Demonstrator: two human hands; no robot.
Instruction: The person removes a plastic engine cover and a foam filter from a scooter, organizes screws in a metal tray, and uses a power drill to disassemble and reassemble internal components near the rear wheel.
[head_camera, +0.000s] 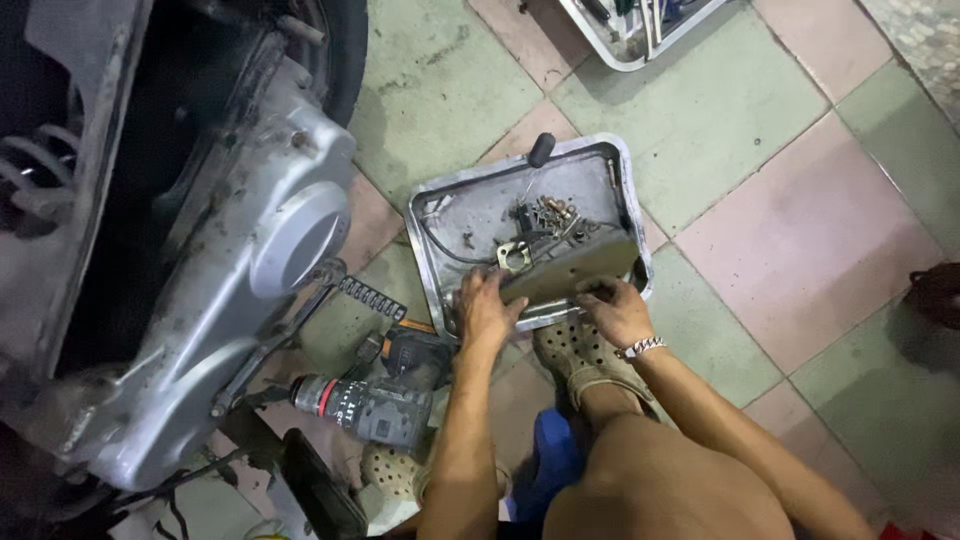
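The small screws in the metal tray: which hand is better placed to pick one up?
Probably the right hand. Both hands hold the flat grey plate at the tray's near edge, but the screws lie toward the right half, somewhat nearer that hand than the left hand.

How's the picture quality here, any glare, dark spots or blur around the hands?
Head view: soft glare on the engine cover; deep shadow at upper left by the wheel; left hand, right hand and tray evenly lit, slightly soft; edges look bent by a wide lens.
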